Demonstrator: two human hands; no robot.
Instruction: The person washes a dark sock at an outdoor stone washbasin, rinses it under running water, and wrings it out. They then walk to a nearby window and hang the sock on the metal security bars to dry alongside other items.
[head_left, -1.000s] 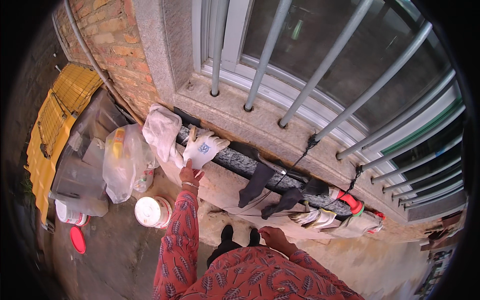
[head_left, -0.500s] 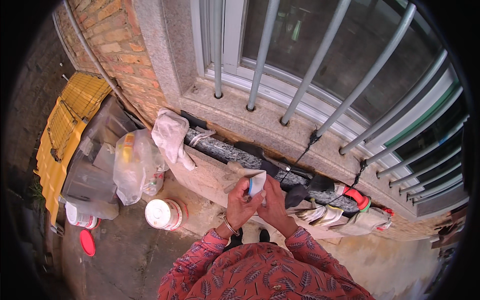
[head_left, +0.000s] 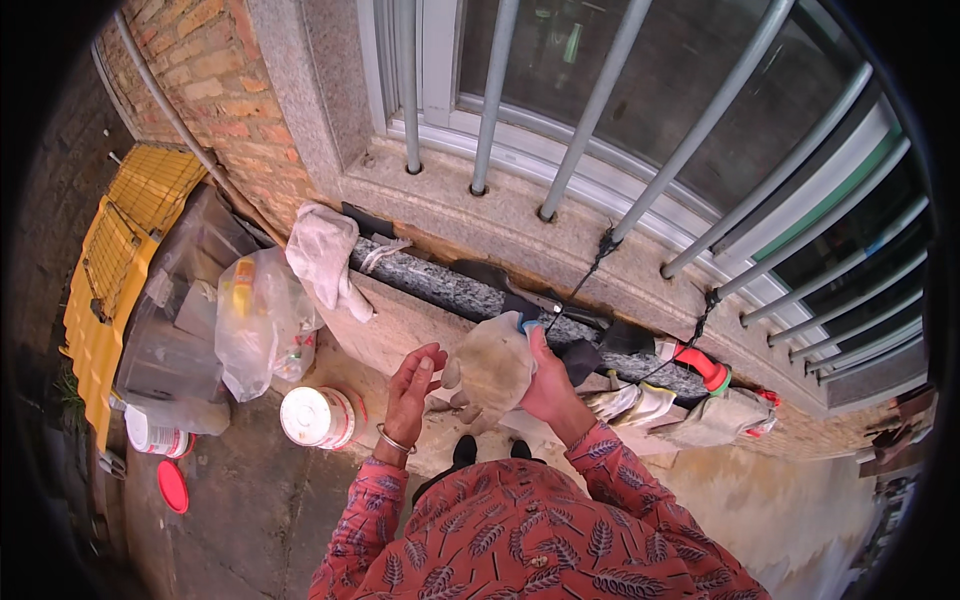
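A soiled off-white work glove [head_left: 492,368] hangs in front of me, its fingers drooping toward the ground. My right hand [head_left: 553,383] pinches it by the cuff, where a bit of blue edging shows. Just left of the glove is my left hand [head_left: 408,396], open with slightly bent fingers and holding nothing; a bracelet circles that wrist. Behind my hands runs a speckled grey stone ledge [head_left: 425,282]. Several pale gloves [head_left: 632,402] lie along the ledge to the right, with dark cloth-like pieces [head_left: 580,360] beside them.
A whitish cloth [head_left: 325,250] drapes over the ledge's left end. Metal window bars [head_left: 590,115] rise behind, with black cord tied to them. Left are a clear plastic bag [head_left: 247,325], a white bucket [head_left: 315,418] and a red lid [head_left: 173,487]. A red-handled object [head_left: 708,370] rests at right.
My hands have parted: the left let go of the glove and moved left. The glove, bunched between both hands before, now hangs spread from my right hand. The view has shifted slightly.
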